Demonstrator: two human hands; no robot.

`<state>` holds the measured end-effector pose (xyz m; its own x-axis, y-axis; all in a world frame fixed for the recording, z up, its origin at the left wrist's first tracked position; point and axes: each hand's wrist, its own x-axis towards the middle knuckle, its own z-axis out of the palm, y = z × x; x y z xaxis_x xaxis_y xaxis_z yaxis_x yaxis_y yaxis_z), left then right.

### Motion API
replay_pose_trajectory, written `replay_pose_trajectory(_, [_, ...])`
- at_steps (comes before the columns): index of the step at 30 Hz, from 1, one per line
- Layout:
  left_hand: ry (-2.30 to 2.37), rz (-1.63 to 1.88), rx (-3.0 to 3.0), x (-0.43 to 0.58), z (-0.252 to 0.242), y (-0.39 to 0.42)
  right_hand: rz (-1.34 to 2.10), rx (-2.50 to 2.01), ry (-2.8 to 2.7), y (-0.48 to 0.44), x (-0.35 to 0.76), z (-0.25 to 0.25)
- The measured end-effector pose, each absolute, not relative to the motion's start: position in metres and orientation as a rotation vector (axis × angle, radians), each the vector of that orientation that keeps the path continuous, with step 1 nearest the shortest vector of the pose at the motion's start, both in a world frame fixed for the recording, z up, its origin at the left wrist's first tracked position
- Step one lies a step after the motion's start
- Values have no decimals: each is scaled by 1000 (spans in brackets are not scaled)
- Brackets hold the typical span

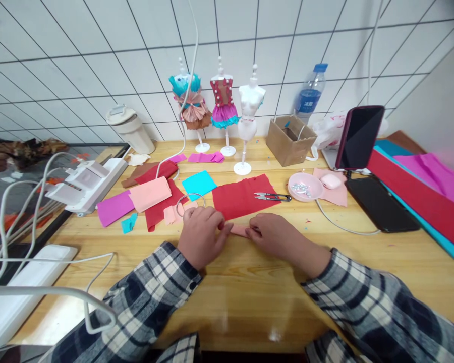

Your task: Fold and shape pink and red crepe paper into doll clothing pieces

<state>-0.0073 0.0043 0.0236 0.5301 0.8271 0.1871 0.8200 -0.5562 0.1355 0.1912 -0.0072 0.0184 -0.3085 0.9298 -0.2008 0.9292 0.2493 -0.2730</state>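
Just above the wooden table, a narrow strip of pink crepe paper (239,230) runs between my two hands. My left hand (203,236) is closed, with thumb and curled fingers at the strip's left end. My right hand (274,234) pinches the other end; its fingertips are partly hidden. Beyond them lies a rectangle of red crepe paper (238,197), with small black-handled thread snips (273,196) on its right part. A thin metal ring (191,194) rests just past my left hand, near pink scraps (171,215) and a turquoise sheet (199,184).
Three small mannequins stand at the back: two dressed (191,103) (224,103), one bare white (249,108). Right of them are a cardboard box (283,148), pink bead dish (305,187), propped phone (359,136) and black device (382,204). Cables and a power strip (94,184) lie left.
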Motion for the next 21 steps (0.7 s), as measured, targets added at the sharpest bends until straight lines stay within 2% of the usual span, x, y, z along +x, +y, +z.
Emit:
replay_pose_trajectory(4, [1035,340,2958,2,16,-41,575,-1828,-2498,-7,192,22])
replay_pose_trajectory(11, [1230,181,2950,9,-7,-62,540,-1795,-2510,-7,194,16])
replay_pose_trajectory(21, [1299,84,2771,10,-2,-59,474,-1770,-2515,-10,193,16])
